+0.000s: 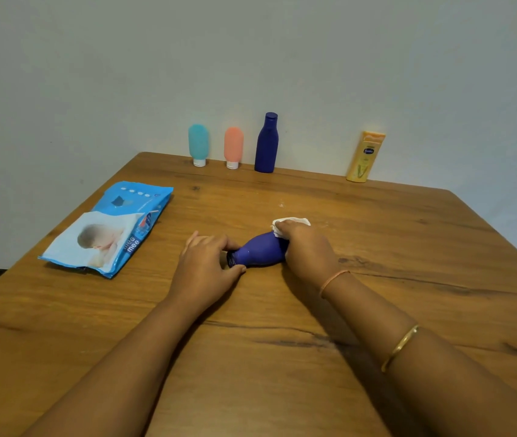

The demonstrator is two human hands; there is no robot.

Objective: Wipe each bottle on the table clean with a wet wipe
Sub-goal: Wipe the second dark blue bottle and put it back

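Note:
A dark blue bottle (258,253) lies on its side in the middle of the wooden table (408,247), cap end pointing left. My left hand (208,263) pinches the cap end between thumb and fingers. My right hand (306,249) wraps a white wet wipe (295,223) over the bottle's base end, fingers curled round it. Along the far edge stand a teal tube (198,145), a coral tube (233,147), a tall dark blue bottle (266,143) and a yellow lotion bottle (365,156).
A blue pack of wet wipes (110,228) lies flat on the left side of the table. The wall stands right behind the row of bottles. The table's left edge drops to the floor.

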